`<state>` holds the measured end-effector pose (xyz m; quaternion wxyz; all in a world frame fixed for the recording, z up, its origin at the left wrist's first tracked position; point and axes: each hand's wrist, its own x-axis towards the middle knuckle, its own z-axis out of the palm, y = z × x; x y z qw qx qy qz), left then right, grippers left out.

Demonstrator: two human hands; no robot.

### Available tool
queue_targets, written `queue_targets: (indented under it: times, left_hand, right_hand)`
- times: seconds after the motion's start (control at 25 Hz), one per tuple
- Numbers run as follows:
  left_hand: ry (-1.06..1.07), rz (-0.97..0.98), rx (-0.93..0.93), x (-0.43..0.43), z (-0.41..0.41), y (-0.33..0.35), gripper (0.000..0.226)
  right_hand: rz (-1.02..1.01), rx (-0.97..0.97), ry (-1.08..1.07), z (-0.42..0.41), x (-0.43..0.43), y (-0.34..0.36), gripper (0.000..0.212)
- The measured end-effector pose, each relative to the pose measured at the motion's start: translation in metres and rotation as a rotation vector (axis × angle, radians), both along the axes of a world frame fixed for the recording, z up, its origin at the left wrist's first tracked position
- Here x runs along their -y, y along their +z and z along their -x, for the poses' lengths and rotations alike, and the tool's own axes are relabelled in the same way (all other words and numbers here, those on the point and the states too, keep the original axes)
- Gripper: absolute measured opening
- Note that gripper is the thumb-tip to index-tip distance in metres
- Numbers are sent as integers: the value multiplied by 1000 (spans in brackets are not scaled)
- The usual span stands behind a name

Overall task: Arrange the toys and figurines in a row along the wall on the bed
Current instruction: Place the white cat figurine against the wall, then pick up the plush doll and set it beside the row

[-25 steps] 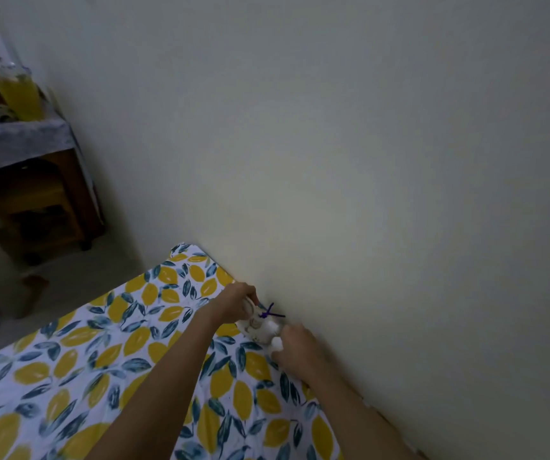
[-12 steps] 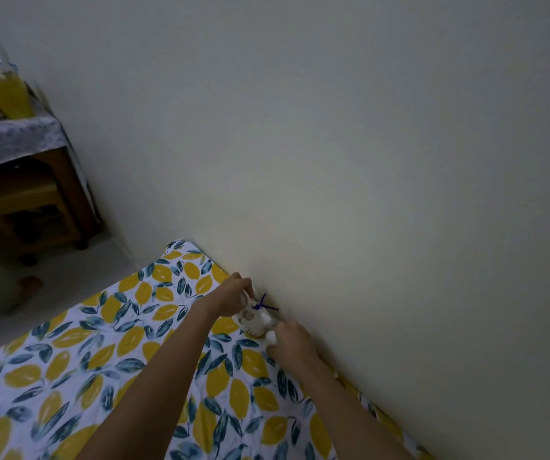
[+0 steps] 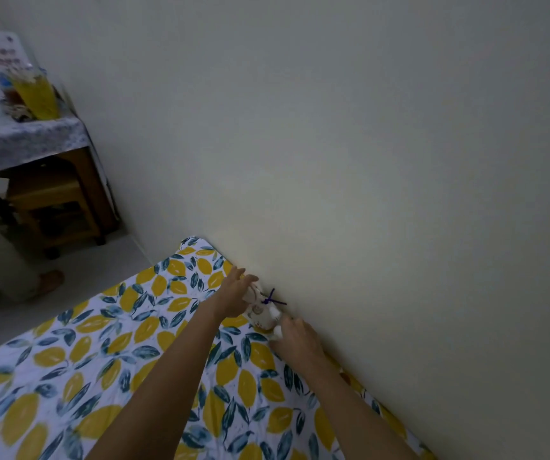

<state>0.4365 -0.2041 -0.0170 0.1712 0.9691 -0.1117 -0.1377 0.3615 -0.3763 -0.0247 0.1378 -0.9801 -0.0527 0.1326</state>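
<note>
A small white figurine (image 3: 262, 314) with a purple bow stands on the bed (image 3: 101, 353) against the pale wall (image 3: 366, 194), near the bed's far corner. My left hand (image 3: 236, 295) is at its left side, fingers spread and stretched out past it, touching or nearly touching it. My right hand (image 3: 295, 340) rests on the sheet just right of it, fingers curled by a white part at the toy's base. The hands hide much of the figurine.
The bed has a white sheet printed with yellow lemons and blue leaves. A wooden side table (image 3: 51, 180) with a grey cloth and a yellow bag (image 3: 36, 94) stands at the upper left, across a strip of floor (image 3: 78, 270).
My left hand has opened: its fingers, curled on the figurine before, are now spread. The figurine stays by the wall. The camera view shifted slightly.
</note>
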Motion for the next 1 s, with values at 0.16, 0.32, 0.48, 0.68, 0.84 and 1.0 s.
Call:
queue_targets:
  times: [0.16,0.32,0.48,0.68,0.84,1.0]
  left_hand:
    - [123,-84,22,-32,35,29,72]
    - [302,-164,127,-96,103,65,73]
    - [482,-235,121,-172,216,93,73]
    - [669,-298,65,-243,372,112,75]
    - [848,-308,54,-274,483,131,74]
    - [1057,-288,70,-275,576,138,76]
  right_hand:
    - [55,225,38,10,-22,33,56]
    - [69,293,266,37,-68,77,68]
    - [88,230,523,97,-136,112,80]
    - [132,172,757,191,-227,138,84]
    - [143,169,941,264,-285,149,87]
    - [131,164,1112,331,-323,148,88]
